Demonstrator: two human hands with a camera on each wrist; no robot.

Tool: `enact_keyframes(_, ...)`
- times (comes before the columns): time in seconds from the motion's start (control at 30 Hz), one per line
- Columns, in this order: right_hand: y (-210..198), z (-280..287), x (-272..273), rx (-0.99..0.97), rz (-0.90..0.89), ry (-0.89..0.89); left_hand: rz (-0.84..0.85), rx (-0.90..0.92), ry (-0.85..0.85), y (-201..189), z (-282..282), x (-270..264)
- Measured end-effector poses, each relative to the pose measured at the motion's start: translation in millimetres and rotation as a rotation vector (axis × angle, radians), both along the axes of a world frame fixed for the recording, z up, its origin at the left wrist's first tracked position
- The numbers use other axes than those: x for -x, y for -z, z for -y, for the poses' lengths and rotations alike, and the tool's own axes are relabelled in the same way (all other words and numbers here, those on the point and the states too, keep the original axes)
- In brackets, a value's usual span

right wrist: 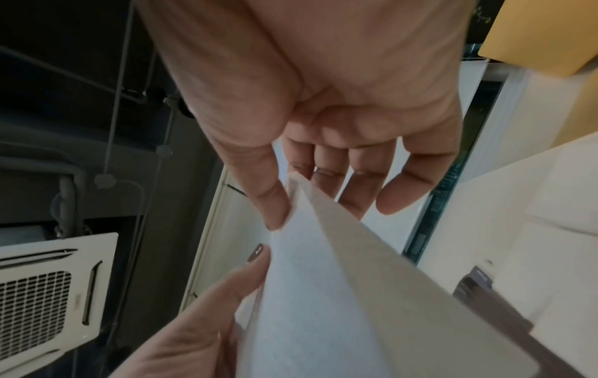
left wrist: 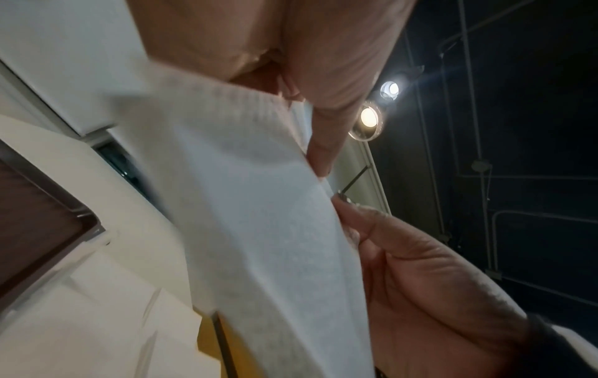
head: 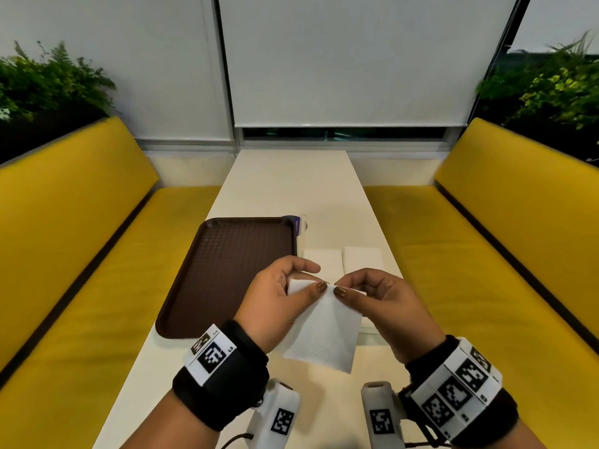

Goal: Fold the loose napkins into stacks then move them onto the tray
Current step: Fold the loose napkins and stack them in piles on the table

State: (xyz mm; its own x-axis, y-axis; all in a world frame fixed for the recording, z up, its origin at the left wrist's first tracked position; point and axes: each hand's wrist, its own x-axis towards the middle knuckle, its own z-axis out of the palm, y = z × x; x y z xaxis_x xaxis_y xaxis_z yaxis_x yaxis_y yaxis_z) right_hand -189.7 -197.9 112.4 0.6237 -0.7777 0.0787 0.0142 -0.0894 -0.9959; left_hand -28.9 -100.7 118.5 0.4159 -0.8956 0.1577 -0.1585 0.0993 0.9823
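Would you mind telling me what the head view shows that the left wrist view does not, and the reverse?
Only the head view shows the whole brown tray, bare, and two folded napkin stacks on the white table beside it, between yellow benches. Only the left wrist view shows ceiling lights. Both show the left hand and right hand pinching one napkin by its top edge, above the table.

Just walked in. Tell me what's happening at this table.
A person is folding napkins. Both hands hold one white embossed paper napkin up over the long white table: the left hand and the right hand each pinch its top edge, thumbs close together. Two folded white napkin stacks lie side by side on the table just beyond the hands. The brown textured plastic tray to their left has no napkins on it yet.
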Motion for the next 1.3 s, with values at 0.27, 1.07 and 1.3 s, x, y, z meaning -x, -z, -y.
enact_keyframes(0.27, 26, 20, 26, -0.027, -0.08, 0.032, -0.078, -0.08, 0.045, 33, 12, 9)
enact_keyframes(1.07, 93, 104, 16, -0.118, -0.362, 0.165, -0.213, -0.315, -0.214, 121, 80, -10)
enact_keyframes(1.3, 118, 119, 11, 0.52, -0.792, 0.102, -0.096, -0.38, -0.329, 143, 95, -24)
